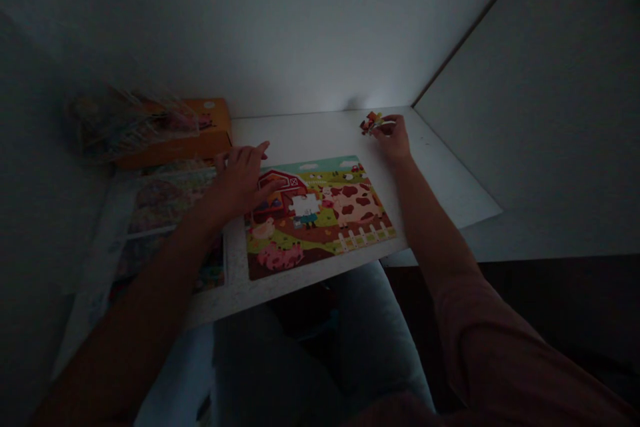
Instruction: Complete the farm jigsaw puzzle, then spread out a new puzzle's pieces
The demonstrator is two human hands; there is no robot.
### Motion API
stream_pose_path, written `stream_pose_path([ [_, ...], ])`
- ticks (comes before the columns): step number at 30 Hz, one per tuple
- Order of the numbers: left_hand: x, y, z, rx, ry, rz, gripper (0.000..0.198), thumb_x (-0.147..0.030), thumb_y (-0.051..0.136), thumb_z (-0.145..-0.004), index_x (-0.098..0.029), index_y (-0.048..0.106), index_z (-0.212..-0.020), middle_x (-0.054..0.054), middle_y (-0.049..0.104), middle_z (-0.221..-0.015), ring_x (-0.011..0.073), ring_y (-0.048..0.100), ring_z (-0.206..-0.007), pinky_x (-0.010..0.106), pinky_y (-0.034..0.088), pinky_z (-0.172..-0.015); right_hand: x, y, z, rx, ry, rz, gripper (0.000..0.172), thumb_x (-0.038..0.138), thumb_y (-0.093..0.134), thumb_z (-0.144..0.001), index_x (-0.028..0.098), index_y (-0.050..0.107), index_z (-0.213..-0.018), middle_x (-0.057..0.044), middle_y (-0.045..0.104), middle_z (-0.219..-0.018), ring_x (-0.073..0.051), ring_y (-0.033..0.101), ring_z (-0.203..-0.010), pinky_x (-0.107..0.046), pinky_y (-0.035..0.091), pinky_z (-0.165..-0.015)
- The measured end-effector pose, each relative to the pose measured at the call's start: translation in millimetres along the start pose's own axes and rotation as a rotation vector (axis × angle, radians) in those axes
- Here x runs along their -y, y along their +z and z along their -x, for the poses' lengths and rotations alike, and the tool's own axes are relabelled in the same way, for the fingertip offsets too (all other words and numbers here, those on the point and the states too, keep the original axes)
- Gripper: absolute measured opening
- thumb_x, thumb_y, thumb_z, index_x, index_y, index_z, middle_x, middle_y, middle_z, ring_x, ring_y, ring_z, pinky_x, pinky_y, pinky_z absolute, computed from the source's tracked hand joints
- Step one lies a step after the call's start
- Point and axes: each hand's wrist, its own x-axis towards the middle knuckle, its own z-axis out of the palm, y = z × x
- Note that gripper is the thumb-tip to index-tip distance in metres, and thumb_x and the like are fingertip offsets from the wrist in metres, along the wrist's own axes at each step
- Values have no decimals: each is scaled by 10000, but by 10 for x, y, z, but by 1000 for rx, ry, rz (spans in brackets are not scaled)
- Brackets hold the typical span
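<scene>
The right hand [395, 137] pinches a loose puzzle piece [371, 123] at the far edge of the white table [450, 180]. The left hand [243, 177] rests flat, fingers spread, on the farm puzzle's [320, 213] upper-left corner. An orange box [200, 133] sits beyond the left hand.

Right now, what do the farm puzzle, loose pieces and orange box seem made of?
Farm puzzle: probably printed cardboard, matte; flat interlocking pieces, one gap showing white. Loose pieces in the right hand: likely the same card. Orange box: apparently cardboard, smooth; sharp folded edges. Dim light leaves the finish uncertain.
</scene>
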Motion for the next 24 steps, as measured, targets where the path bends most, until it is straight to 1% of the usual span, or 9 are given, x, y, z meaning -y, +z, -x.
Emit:
stream_pose_path([
  [1, -7, -9, 2, 18, 0, -5, 819, -683, 647, -1226, -248, 539, -1912, 244, 753, -1732, 509, 625, -1674, 697, 444, -1382, 22, 12, -14, 22, -35, -125, 316, 446, 757, -1172, 343, 615, -1435, -98, 912, -1374, -285, 857, -1278, -506, 642, -1217],
  [3, -23, -37, 5, 68, 3, -15, 677, -606, 618, -1241, -212, 644, -1791, 236, 816, -1605, 490, 695, -1597, 687, 437, -1387, 105, 31, 9, 114, -133, -430, 411, 551, 876, -1087, 360, 624, -1349, -58, 900, -1245, -292, 867, -1197, -513, 679, -1196],
  [6, -39, -89, 12, 105, 16, -15, 484, -524, 594, -1240, -219, 757, -1579, 188, 874, -1379, 449, 788, -1408, 667, 456, -1358, 319, 42, 214, 406, -322, -659, 633, 711, 1031, -928, 376, 683, -1337, -9, 883, -1131, -297, 865, -1085, -526, 722, -1119],
  [10, -45, -136, 27, 93, 53, 30, 402, -524, 574, -1242, -258, 788, -1454, 150, 881, -1301, 406, 807, -1280, 655, 472, -1325, 658, 62, 652, 857, -485, -629, 627, 677, 1060, -948, 346, 780, -1402, -21, 922, -1117, -292, 877, -1058, -500, 737, -1027],
  [13, -62, -133, 35, 110, 76, 60, 384, -523, 574, -1240, -274, 809, -1415, 133, 884, -1268, 385, 808, -1223, 651, 481, -1302, 824, 119, 882, 1057, -521, -570, 569, 602, 1047, -980, 339, 813, -1427, -24, 949, -1128, -292, 876, -1023, -472, 742, -950],
  [15, -89, -118, 41, 155, 100, 84, 384, -546, 628, -1216, -293, 826, -1427, 116, 884, -1255, 383, 805, -1225, 632, 497, -1276, 873, 163, 960, 1105, -532, -543, 523, 566, 1031, -997, 345, 828, -1425, -16, 955, -1132, -296, 876, -1016, -467, 741, -936],
  [17, -127, -98, 47, 203, 139, 118, 407, -582, 676, -1193, -315, 842, -1451, 108, 882, -1278, 389, 802, -1263, 613, 504, -1256, 889, 194, 997, 1097, -552, -525, 503, 545, 1017, -1012, 343, 838, -1437, -14, 956, -1146, -296, 874, -1028, -467, 735, -954],
  [21, -193, -48, 63, 247, 233, 196, 507, -653, 770, -1150, -335, 839, -1538, 113, 869, -1472, 406, 778, -1400, 606, 460, -1302, 888, 218, 1012, 1054, -576, -501, 556, 563, 992, -1040, 307, 835, -1508, -36, 945, -1189, -282, 862, -1060, -448, 716, -985],
  [24, -210, -14, 73, 250, 259, 234, 564, -665, 859, -1095, -317, 835, -1538, 129, 846, -1574, 423, 748, -1466, 609, 419, -1336, 874, 241, 1000, 1058, -590, -516, 605, 592, 980, -1059, 262, 828, -1543, -60, 928, -1184, -276, 849, -1085, -431, 703, -993],
])
